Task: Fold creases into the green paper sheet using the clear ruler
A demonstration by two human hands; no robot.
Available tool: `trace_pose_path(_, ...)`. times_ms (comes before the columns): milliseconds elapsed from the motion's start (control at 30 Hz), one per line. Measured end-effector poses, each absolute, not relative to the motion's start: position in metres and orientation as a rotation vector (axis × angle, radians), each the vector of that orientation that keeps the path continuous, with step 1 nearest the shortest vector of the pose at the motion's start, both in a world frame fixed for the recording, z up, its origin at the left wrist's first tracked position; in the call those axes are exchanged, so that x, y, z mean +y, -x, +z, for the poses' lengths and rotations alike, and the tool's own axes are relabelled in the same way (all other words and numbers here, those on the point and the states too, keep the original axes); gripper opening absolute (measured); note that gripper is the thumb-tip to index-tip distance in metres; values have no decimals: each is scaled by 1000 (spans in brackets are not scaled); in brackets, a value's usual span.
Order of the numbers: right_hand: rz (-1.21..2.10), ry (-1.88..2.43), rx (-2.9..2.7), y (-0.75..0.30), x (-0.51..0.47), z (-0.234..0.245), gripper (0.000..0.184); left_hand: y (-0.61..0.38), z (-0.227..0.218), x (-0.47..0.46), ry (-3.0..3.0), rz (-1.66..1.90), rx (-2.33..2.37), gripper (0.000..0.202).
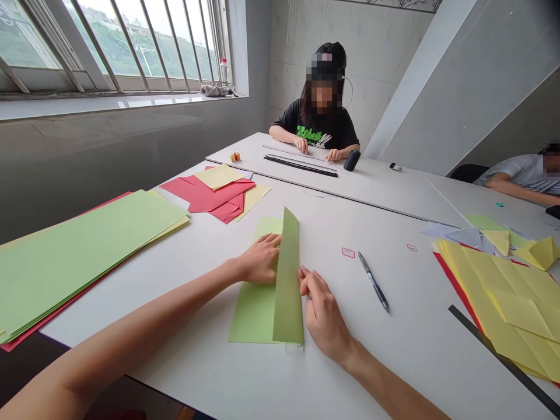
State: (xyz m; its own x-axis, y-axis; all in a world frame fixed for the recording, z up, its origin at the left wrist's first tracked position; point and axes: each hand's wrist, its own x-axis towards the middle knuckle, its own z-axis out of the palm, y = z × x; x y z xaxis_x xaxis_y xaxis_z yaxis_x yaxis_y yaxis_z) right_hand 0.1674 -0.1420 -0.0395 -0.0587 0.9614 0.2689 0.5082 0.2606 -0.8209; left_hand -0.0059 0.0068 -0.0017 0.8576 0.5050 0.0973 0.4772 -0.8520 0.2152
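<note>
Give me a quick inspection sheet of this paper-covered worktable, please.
Surface: white table, with small red marks near the middle.
Job's things: light green paper sheet with a raised folded flap.
Clutter: stack of green and red paper, folded red paper, folded yellow paper, pen, black strip.
Hands: left hand lies flat on the sheet, against the flap; right hand has its fingertips at the flap's edge.
Cables: nothing seen on the table.
Surroundings: barred window, co-worker at the far table end, another person leaning on the table at right.
</note>
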Motion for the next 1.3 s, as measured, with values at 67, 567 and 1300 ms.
trace_pose_path(67, 579, 1362, -1762, -165, -140, -42, 28, 5, -1, 6, -2861, 220, 743, 30)
trace_pose_path(567, 455, 1367, -1820, -167, -203, -38, 32, 7, -4, 7, -2840, 165, 816, 79)
trace_pose_path(1300, 141, 1333, -1894, -148, -247, -80, 33, 6, -3, 8, -2838, 218, 726, 33)
